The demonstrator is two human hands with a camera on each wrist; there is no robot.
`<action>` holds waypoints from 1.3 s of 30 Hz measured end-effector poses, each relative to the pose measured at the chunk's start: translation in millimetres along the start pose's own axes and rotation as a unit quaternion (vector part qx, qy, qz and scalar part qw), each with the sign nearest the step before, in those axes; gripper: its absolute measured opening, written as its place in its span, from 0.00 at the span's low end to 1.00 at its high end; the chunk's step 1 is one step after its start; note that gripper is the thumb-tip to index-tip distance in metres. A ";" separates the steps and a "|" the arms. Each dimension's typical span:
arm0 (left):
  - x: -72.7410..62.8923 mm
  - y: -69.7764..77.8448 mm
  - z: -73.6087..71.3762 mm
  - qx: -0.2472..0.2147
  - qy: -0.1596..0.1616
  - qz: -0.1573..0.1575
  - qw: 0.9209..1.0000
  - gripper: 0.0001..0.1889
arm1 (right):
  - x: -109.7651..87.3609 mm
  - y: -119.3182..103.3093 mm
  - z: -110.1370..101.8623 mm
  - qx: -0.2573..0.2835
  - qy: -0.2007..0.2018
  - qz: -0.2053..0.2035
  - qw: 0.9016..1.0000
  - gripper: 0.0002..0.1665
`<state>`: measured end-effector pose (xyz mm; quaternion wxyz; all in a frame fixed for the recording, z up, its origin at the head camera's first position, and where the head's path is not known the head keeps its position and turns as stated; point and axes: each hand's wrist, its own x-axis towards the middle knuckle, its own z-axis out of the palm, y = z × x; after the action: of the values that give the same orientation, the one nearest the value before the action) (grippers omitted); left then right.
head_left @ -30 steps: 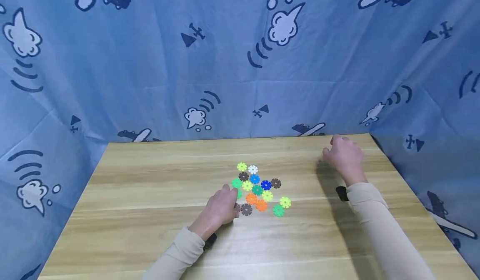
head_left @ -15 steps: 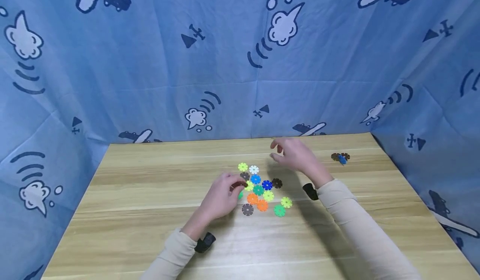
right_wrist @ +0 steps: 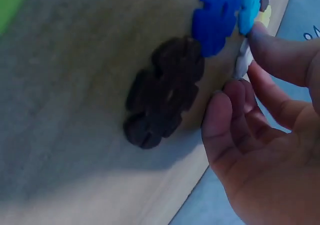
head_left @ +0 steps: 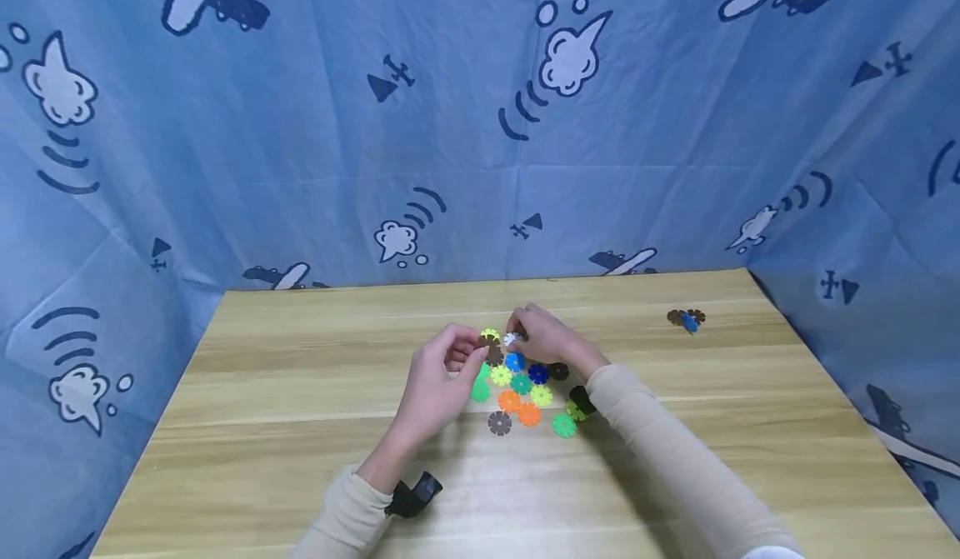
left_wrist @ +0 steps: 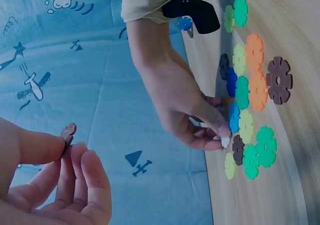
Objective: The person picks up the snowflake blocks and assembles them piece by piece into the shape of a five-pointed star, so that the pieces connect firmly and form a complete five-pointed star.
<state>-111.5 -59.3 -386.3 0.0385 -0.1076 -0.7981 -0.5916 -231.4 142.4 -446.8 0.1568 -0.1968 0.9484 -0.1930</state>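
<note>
The left hand (head_left: pixel 435 380) pinches a brown disc (left_wrist: pixel 69 133) between thumb and forefinger, above the bench (head_left: pixel 300 426) at the left of the scatter. At its far side, the right hand (head_left: pixel 546 338) grips the white disc (head_left: pixel 512 339) by thumb and fingertips (whether it touches the wood, I cannot tell). Both look like thin, notched plastic: probably very light, stiff, slightly slick and hard to break, so a pinch on the rim should serve best, leaving the opposite slots free. Just nearer lie a blue disc (head_left: pixel 515 362) and, to its right, a dark blue disc (head_left: pixel 538 373); nearer again, two orange discs (head_left: pixel 529 415). At the near edge are a grey-brown disc (head_left: pixel 499 423) and, rightward, a bright green disc (head_left: pixel 565 426). Well apart, far right, sits a brown-and-blue cluster (head_left: pixel 688 322).
</note>
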 end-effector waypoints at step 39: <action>-3.0 7.0 4.9 0.030 0.029 0.040 0.998 0.07 | -89.0 -59.1 -50.4 0.185 0.212 -0.255 0.925 0.10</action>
<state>-106.7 -53.1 -381.7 0.0884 -0.1214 -0.8090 -0.5684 -154.0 146.2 -357.6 -0.0683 -0.3538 0.8247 -0.4360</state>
